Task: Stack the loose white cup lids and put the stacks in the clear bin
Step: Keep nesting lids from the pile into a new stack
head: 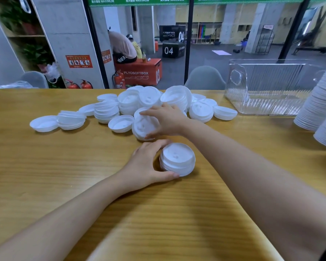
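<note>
Wooden table bears scattered white lids; gym floor lies beyond.

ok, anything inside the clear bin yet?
Nothing shows inside the clear bin; it looks empty through its ribbed walls. Its right end is hidden by tall white stacks.

Table, orange plyo box (bg), grey chair

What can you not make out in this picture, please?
Head view:
Count of lids in the small stack held by the left hand: too blurred.
Tilted lids beneath the right hand: partly covered by it.
Clear bin: right end hidden by tall white stacks, themselves cut by the frame edge.
</note>
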`<act>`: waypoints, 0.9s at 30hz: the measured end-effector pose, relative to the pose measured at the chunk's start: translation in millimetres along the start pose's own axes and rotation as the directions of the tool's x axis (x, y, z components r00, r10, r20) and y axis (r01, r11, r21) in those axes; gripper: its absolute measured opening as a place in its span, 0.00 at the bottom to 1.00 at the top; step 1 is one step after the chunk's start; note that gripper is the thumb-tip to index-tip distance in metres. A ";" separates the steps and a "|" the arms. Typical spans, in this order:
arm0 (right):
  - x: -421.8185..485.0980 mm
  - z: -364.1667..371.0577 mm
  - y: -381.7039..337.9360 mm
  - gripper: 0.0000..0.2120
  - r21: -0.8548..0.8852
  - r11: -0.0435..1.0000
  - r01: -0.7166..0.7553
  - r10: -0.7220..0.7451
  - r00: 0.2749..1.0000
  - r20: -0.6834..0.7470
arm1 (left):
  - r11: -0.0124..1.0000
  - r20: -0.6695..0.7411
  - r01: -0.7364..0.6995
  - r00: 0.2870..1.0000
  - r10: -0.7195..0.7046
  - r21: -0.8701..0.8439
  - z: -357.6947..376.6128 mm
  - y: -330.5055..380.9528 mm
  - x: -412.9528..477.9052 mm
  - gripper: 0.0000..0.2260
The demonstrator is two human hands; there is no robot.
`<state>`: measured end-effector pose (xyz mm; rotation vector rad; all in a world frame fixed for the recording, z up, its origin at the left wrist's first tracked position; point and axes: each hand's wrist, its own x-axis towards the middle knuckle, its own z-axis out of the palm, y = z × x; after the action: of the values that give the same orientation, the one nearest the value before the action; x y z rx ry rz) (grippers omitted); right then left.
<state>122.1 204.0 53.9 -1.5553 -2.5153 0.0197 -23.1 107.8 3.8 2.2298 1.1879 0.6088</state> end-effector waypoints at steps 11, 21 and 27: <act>-51.5 -18.9 24.9 0.39 0.302 0.953 0.007 0.061 0.975 -0.214 | 1.000 0.025 -0.030 0.999 0.030 0.000 -1.0 2.2 -3.3 0.36; -182.9 -30.1 63.9 0.30 0.535 0.828 -0.165 0.234 0.970 -0.064 | 0.999 0.110 -0.048 0.993 0.047 0.002 3.9 15.2 -8.6 0.36; -185.1 -23.2 33.8 0.22 0.554 0.832 -0.021 0.080 0.993 -0.082 | 0.997 0.101 -0.024 0.994 0.032 -0.072 9.8 11.4 -6.4 0.47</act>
<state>236.3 52.8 45.4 -1.3301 -2.1134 0.6070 -13.5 94.7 2.9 2.1938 1.0698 0.5333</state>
